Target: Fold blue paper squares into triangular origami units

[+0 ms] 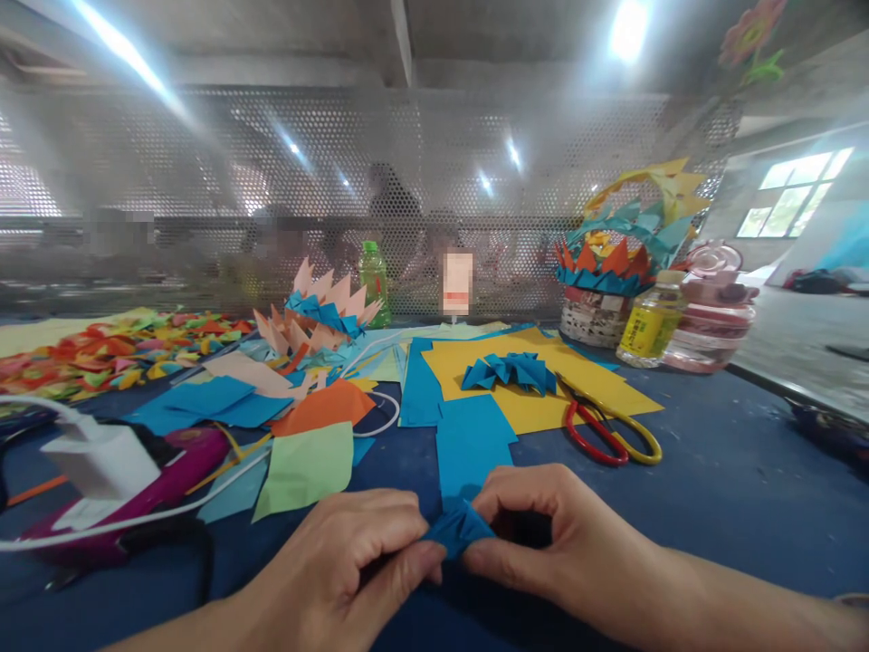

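Mesh screen is running along the far side of the scene, and from my remote post I am looking over the dark-blue worktop spreading before it. At far left, a heap of coloured scraps is covering a broad patch. Toward the far middle, yellow sheets are lying partly over blue sheets. At near centre, I am following the left hand and the right hand, both bare and almost meeting. At far right, a pile of paper crowns is sitting on a patterned container, with a yellow-labelled bottle and a pink bottle standing to its right. On the near left, a purple power strip is carrying a white charger. Left of centre, a pale green sheet is overlapping an orange sheet. Right of centre, scissors are lying with their red and yellow handles facing the near side, while a blue zigzag strip is resting on the yellow paper. Last in size, a folded blue piece is spanning the gap between the hands; each hand's grip is pinching it between thumb and finger, one on its left side, one on its right.
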{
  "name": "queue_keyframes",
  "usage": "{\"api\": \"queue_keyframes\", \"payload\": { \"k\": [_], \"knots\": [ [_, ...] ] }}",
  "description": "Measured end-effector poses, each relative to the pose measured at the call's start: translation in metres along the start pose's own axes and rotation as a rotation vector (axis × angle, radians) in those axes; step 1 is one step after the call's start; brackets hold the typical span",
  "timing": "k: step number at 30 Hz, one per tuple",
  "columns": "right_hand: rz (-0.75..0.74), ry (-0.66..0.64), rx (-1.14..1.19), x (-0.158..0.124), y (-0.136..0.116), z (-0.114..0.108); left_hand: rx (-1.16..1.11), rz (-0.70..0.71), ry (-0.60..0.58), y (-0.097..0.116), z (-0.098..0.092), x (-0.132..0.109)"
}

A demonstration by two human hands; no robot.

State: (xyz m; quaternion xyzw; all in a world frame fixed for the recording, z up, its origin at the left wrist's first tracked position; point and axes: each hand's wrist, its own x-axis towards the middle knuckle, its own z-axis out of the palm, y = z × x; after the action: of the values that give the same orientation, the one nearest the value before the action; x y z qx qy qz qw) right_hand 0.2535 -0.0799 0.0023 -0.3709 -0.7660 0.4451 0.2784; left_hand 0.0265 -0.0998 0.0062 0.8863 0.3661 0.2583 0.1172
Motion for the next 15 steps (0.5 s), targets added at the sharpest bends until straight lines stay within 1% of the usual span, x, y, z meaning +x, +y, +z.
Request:
{"api": "queue_keyframes", "payload": {
  "k": [5, 8, 15],
  "knots": [
    [-0.027, -0.014, -0.033, -0.0002, 0.0015, 0.0008, -0.007, -0.001, -0.043, -0.0009, -0.0009, -0.0021],
    [-0.056, -0.003, -0.041, -0.0009, 0.0013, 0.0005, 0.032, -0.005, -0.075, -0.0026, -0.0005, -0.004],
    [-0.061, 0.03, -0.03, 0.001, 0.0037, -0.0017, 0.067, 0.014, -0.085, -0.0042, -0.0012, -0.0013]
  ]
}}
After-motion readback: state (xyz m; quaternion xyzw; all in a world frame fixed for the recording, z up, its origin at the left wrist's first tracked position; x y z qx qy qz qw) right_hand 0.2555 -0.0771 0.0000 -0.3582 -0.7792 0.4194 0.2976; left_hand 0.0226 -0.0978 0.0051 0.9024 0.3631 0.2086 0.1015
